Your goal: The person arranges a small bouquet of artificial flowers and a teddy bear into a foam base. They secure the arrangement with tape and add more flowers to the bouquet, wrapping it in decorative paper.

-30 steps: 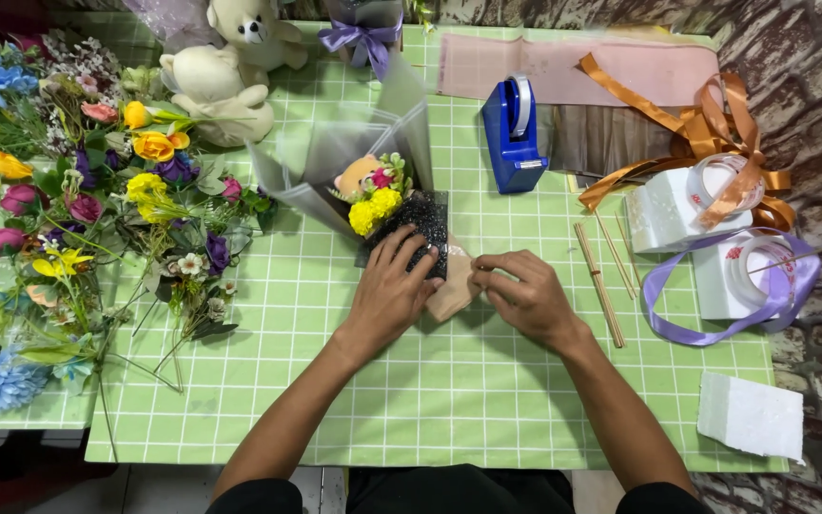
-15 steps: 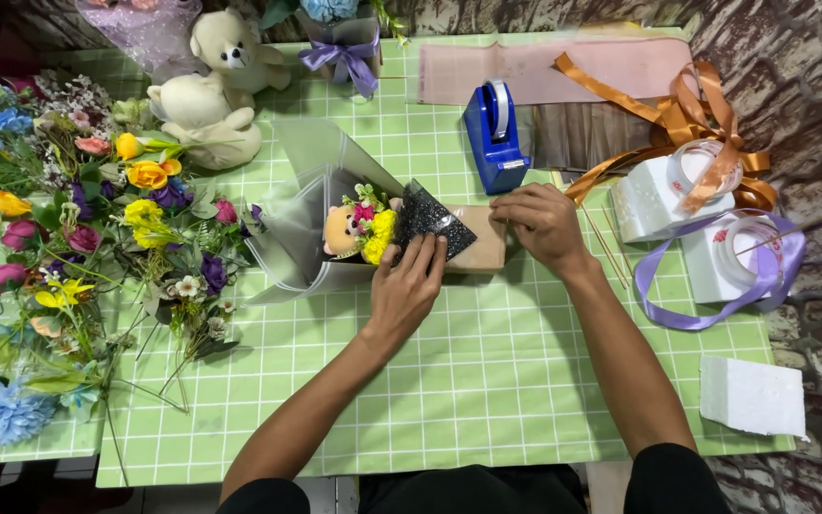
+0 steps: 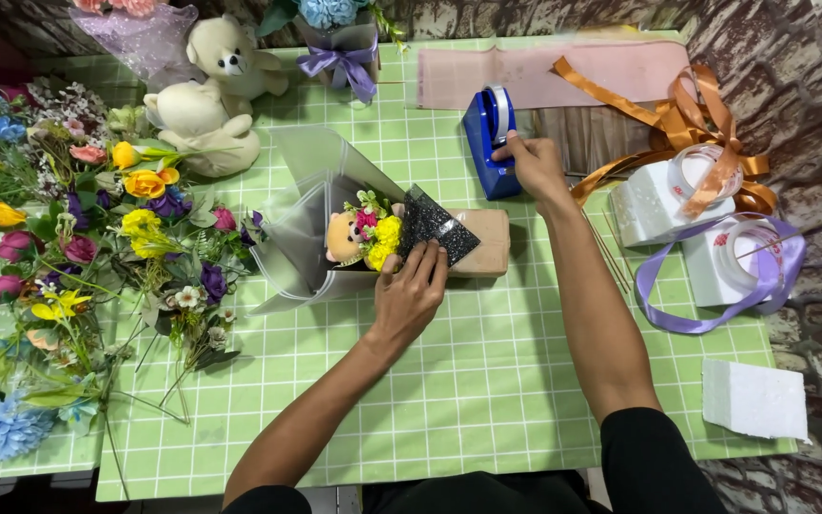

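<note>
Our left hand (image 3: 411,295) presses flat, fingers spread, on small grey-wrapped bouquet (image 3: 373,238) at table centre; right hand (image 3: 533,164) pinches tape at blue dispenser (image 3: 492,143). We judge bouquet light, crushable; grip at wrapped stem.

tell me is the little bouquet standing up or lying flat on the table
Lying flat: the small bouquet rests on its side on the table, pinned under the left hand.
</note>
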